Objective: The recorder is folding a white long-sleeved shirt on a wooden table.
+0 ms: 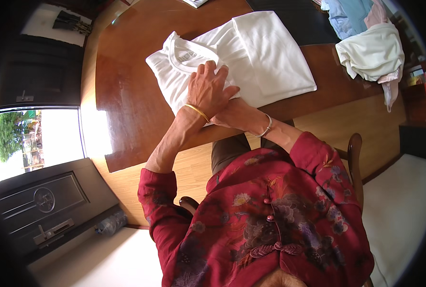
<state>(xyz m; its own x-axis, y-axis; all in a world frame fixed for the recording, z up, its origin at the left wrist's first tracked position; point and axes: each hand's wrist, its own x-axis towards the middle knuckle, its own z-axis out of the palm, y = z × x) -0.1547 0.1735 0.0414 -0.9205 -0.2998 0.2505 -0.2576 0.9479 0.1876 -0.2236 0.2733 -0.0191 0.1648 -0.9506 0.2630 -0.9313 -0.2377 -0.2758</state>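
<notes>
A white T-shirt (270,59) lies folded into a long shape on the brown wooden table (127,89), its ribbed collar (173,59) toward the left end. Faint print shows inside the neck. My left hand (208,84), with a gold bangle at the wrist, rests palm down on the shirt just below the collar, fingers slightly apart. My right hand (240,114), below a silver bangle, crosses beside and partly under the left one at the shirt's near edge. Its fingers are mostly hidden, so I cannot tell whether they grip the fabric.
A heap of clothes, with a white garment (372,53) and a blue one (349,18), hangs over the table's right edge. A black panel (288,21) crosses the tabletop. Wooden chair arms (355,158) flank me. At left, a dark door (51,201) stands beside a bright doorway.
</notes>
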